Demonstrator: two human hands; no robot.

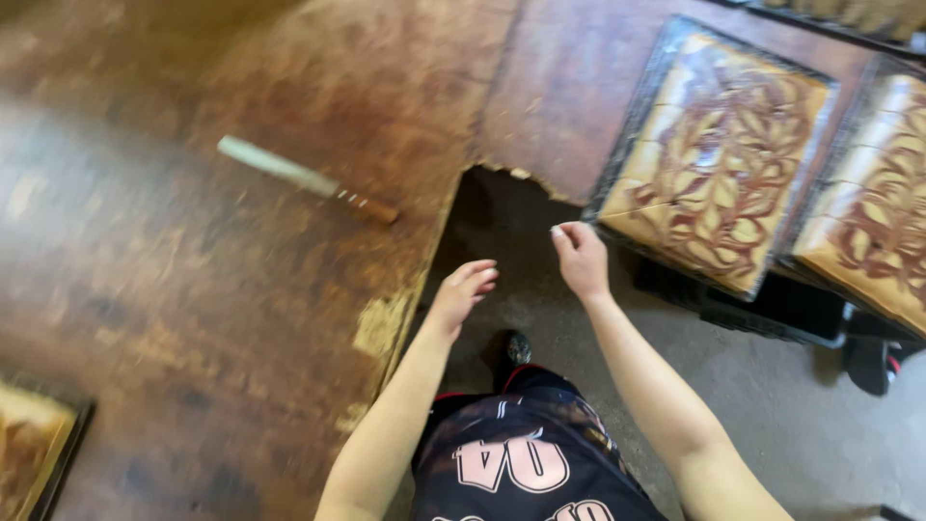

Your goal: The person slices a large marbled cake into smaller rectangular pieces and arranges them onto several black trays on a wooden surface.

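Right hand (pixel 581 259) raised over the gap between two worn wooden tabletops, fingers curled loosely together, thumb and forefinger tips close and holding nothing, just beside the near corner of a marbled cake slab (pixel 719 154). Left hand (pixel 463 292) lower and to the left, fingers lightly bent and side by side, empty, hovering at the chipped edge of the large brown table (pixel 193 289). Cake slab scored into squares, brown swirls on pale yellow, resting in a dark tray at a tilt on the far tabletop. Second marbled slab (pixel 883 212) just beside it at the right edge. Knife (pixel 307 180) with pale blade and wooden handle lying flat on the large table, well apart from both hands. Corner of a further tray (pixel 34 444) at lower left. Grey floor (pixel 801 415) below.
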